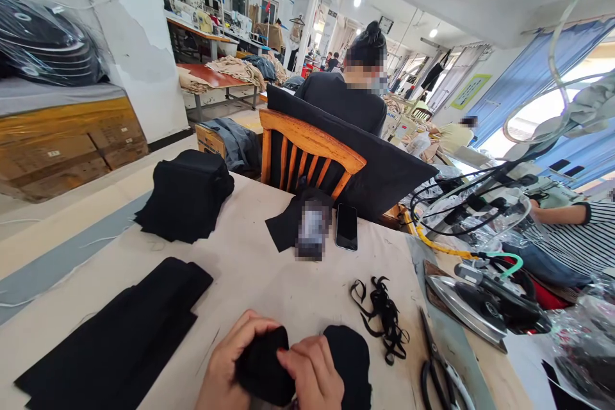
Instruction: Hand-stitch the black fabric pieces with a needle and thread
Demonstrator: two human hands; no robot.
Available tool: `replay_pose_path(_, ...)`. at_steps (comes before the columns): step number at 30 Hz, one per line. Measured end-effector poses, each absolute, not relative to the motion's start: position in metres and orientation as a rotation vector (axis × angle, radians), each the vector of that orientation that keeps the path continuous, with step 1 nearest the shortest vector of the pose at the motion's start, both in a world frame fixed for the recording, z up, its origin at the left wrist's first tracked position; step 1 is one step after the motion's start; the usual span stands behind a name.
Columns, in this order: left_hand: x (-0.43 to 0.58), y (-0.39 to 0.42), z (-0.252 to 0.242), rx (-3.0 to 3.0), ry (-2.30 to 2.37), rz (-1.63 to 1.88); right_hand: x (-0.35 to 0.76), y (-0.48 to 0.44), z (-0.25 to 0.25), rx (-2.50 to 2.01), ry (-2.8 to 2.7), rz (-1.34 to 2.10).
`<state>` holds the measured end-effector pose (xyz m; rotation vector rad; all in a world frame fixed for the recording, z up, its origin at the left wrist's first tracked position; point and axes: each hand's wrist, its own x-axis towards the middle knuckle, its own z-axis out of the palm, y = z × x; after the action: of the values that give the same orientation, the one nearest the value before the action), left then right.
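Near the bottom centre of the head view, a small black fabric piece is held between both hands above the table. My left hand curls round its left side, thumb and fingers closed on it. On the piece's right edge, my right hand pinches the cloth with fingers bent. Just right of that hand lies another black fabric piece with a rounded top, partly hidden by the hand. Farther right sits a tangle of narrow black strips.
Black scissors and a steam iron lie at the right. Black cloth pieces and a thick black stack occupy the left. A phone lies before a wooden chair, where a person sits facing away.
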<state>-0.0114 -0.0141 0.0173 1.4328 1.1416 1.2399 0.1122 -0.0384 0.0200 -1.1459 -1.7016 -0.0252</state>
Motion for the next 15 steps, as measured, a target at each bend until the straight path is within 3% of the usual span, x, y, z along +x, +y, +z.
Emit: replay_pose_path(15,-0.007,-0.026,0.035,1.103,1.203,1.341,0.101,-0.041,0.042,-1.078,-1.614,-0.02)
